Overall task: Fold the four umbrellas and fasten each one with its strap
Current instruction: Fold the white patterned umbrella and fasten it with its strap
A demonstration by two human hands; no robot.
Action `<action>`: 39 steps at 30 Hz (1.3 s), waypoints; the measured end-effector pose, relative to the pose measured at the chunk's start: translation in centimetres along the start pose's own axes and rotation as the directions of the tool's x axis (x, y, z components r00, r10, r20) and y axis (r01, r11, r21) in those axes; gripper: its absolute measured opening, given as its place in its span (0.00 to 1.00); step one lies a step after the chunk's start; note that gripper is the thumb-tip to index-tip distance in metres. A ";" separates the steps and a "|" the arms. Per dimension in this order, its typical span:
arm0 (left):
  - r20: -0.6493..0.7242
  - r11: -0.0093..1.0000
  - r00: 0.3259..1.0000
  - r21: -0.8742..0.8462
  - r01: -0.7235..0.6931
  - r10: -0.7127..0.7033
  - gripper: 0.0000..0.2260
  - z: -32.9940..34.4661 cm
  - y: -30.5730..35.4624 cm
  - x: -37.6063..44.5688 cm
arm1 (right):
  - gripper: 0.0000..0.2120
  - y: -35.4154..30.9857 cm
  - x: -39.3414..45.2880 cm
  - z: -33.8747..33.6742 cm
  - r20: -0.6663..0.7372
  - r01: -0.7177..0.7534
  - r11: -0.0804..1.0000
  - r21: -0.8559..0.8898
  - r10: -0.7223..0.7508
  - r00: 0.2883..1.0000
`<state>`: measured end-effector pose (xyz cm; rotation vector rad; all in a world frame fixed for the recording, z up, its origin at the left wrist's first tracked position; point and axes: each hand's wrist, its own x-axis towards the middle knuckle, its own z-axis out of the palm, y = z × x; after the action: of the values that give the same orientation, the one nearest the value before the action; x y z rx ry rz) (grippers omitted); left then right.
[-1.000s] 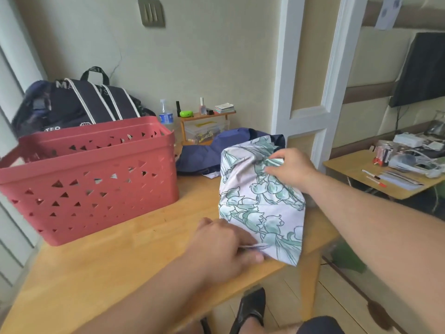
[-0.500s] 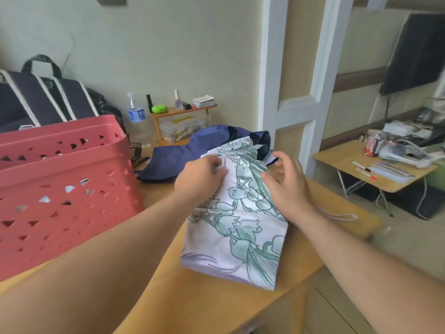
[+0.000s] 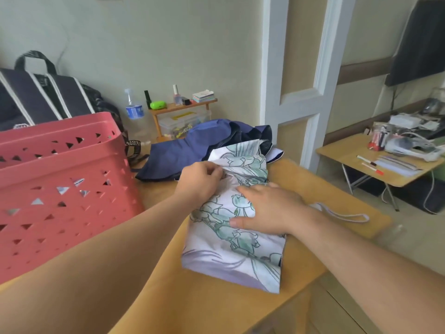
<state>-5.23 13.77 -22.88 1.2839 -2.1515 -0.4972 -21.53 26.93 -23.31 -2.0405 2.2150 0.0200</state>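
Left hand: fingers curled, pinching a fold of the floral umbrella
Right hand: flat, fingers straight — pressing the canopy onto the table
Navy umbrella: behind, unfolded

basket left on table | floral umbrella right of it | second umbrella behind

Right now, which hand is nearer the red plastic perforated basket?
Left. The left hand pinches the floral fabric umbrella at its upper edge, on the side facing the red plastic perforated basket. The right hand presses flat on the umbrella, farther from the basket.
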 end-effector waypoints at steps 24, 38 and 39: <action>0.260 0.738 0.818 0.352 -0.575 0.513 0.28 0.1 -1.0 -3.5 | 0.51 1.2 1.8 -0.5 -0.064 0.020 1.000 0.017 -0.019 0.998; 0.337 0.878 0.926 0.375 -0.296 0.169 0.29 0.7 -0.6 -5.7 | 0.35 1.5 -1.6 3.2 -0.181 -0.019 0.999 -0.041 0.011 0.983; 0.257 0.920 0.951 0.303 -0.249 0.173 0.28 0.0 -0.7 -6.3 | 0.35 1.4 -1.6 2.8 -0.184 -0.029 0.999 0.024 0.033 0.982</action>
<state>-2.42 19.03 -25.09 1.1874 -2.6183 -0.1992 -22.54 28.95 -26.04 -2.0733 2.3425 -0.1965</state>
